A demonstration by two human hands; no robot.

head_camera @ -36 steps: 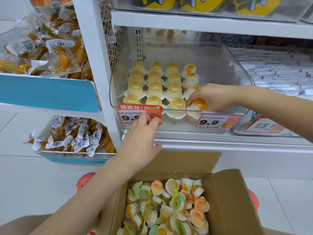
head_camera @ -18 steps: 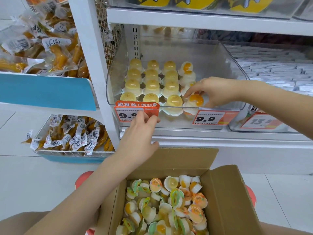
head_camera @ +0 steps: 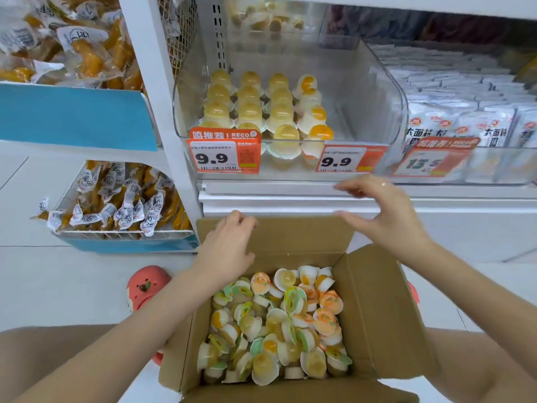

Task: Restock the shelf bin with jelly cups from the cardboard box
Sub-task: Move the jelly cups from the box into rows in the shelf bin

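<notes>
Cups lie heaped in the box, below both hands; four rows stand in the bin above. Left hand hovers loosely curled and empty; right hand is spread wide, empty. Best to dip the right grip straight down, pinch one cup by its rim, and set it dome-up beside the right-hand row.

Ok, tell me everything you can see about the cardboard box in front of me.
The cardboard box is plain brown corrugated card, open at the top with its flaps folded outward. It sits low, below the shelf bin, tilted slightly. Inside lies a loose heap of jelly cups, orange, yellow and green-lidded, lying every way up. The left hand is over its far-left corner; the right hand hovers above the far flap, holding nothing.
</notes>
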